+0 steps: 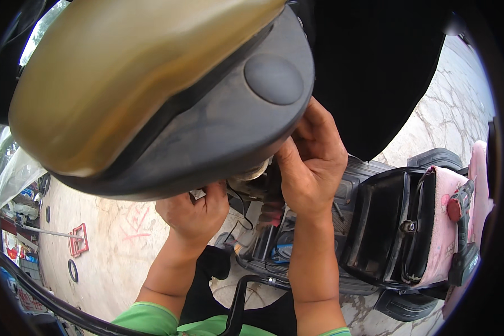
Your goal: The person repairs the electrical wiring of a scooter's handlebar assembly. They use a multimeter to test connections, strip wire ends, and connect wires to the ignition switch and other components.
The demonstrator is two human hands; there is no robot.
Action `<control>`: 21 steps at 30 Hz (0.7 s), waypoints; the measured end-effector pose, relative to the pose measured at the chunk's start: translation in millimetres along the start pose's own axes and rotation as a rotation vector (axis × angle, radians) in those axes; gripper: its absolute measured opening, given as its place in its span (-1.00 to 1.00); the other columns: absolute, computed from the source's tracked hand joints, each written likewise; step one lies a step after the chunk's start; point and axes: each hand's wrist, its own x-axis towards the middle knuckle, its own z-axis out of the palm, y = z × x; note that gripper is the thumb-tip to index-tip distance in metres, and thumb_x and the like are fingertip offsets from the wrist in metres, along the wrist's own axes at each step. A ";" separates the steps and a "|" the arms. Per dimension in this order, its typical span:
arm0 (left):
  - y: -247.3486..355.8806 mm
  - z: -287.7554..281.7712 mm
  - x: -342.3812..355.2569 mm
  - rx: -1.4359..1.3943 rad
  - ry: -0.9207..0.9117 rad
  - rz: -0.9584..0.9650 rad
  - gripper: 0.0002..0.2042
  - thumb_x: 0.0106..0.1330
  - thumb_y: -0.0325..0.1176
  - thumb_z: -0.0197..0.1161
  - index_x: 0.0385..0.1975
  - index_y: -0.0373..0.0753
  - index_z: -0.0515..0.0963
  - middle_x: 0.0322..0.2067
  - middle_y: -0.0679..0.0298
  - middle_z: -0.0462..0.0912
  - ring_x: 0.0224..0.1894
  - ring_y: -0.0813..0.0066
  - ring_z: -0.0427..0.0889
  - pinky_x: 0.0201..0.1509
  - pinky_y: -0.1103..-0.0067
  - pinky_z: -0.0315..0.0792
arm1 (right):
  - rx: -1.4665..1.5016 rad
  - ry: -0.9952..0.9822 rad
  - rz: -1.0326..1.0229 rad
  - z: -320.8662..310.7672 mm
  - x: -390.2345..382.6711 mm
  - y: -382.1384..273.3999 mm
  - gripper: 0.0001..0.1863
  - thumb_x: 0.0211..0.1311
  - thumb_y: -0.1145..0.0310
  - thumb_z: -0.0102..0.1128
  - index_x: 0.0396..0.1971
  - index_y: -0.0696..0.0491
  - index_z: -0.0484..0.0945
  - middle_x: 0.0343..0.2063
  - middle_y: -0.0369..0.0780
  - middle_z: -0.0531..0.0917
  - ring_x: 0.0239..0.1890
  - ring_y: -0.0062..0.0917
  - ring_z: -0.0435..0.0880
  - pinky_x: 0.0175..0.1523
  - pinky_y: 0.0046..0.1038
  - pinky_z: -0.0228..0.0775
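Observation:
A large gold and black housing [151, 95] fills the upper left, with a round dark cap on its side. My left hand [193, 213] has its fingers curled up under the housing's lower edge, where what they grip is hidden. My right hand [311, 162] curls round the housing's right underside, thumb beside a dull metal part [255, 173]; its fingertips are partly hidden. A thin black cable [243, 207] dangles between my hands.
A scooter floorboard and a seat with pink cover [441, 235] lie at right, a red and black power tool [459, 201] on it. A black bar [241, 302] crosses below. A red stand [79, 241] and tire [73, 270] are at left.

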 end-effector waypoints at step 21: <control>-0.1 -2.3 8.4 0.105 -0.012 0.086 -0.71 0.36 -0.65 0.22 0.08 -0.49 0.55 0.10 0.01 0.56 -0.39 0.54 0.68 -0.41 0.66 0.51 | -0.030 -0.014 -0.090 -18.4 14.1 -3.3 -0.43 0.14 0.70 0.16 0.22 0.32 0.40 -0.20 -0.07 0.77 -0.13 -0.53 0.74 0.12 -0.45 0.52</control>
